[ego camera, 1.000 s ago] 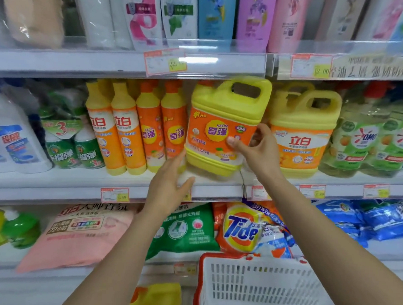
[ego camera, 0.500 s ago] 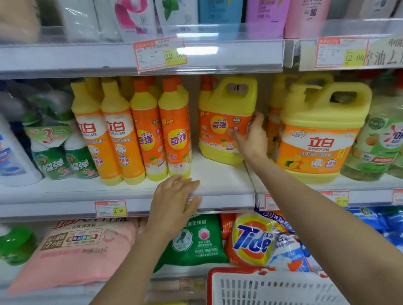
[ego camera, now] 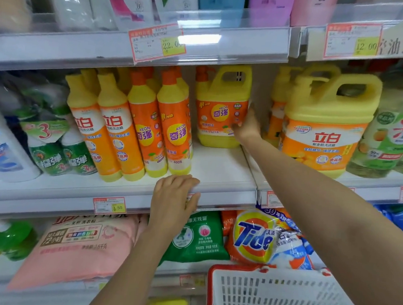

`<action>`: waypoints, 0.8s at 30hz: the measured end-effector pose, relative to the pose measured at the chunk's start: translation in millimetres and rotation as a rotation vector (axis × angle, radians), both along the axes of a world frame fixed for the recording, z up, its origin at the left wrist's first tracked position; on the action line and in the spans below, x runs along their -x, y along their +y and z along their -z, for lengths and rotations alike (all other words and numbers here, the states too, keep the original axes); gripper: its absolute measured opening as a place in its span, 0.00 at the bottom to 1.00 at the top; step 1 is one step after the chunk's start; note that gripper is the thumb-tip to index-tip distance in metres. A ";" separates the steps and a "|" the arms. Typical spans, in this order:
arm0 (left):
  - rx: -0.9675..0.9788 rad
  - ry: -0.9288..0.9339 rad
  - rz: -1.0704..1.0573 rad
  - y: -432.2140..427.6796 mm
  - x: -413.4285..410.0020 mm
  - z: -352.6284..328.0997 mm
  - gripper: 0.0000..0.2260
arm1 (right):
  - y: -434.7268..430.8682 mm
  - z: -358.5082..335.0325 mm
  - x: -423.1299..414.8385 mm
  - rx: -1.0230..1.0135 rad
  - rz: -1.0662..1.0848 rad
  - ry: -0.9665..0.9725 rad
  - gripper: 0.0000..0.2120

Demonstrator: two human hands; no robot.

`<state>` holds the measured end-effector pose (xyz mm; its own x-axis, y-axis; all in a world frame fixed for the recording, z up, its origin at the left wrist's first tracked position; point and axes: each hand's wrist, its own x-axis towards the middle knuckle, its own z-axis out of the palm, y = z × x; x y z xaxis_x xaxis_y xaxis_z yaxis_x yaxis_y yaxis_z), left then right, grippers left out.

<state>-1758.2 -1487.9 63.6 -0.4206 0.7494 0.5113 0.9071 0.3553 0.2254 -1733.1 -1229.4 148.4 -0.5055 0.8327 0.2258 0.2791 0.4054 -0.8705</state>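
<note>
A supermarket aisle of cleaning products fills the view, with three tiers of white shelving and price tags along the rails. On the middle shelf (ego camera: 220, 170), the yellow Keon dish-soap jug (ego camera: 219, 101) stands upright at the far back. Its base looks flat on the board, and it sits between a row of orange squeeze bottles (ego camera: 173, 129) on the left and a larger yellow jug (ego camera: 322, 129) on the right.

The hands are well apart. The right hand (ego camera: 248, 128) holds the jug's right side, with the thumb across the front label. The left hand (ego camera: 172, 200) rests with relaxed fingers laid over the near lip of the shelf and holds nothing.

The shelving of the jug looks almost finished: it seems to bear its own weight. Only letting go is left, and perhaps turning its label square. A white shopping basket (ego camera: 209, 285) waits near, at the lower right.
</note>
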 end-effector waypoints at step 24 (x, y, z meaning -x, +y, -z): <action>0.184 -1.142 -0.234 -201.7 -9.5 179.0 0.20 | -273.2 244.1 -83.1 -0.228 -0.714 -1.038 0.23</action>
<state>-1748.8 -1689.6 -115.4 -0.7012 0.6167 -0.3579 0.1213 0.5977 0.7925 -1650.0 -1502.5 -95.8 -0.8461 0.2998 -0.4407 0.4425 0.8559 -0.2674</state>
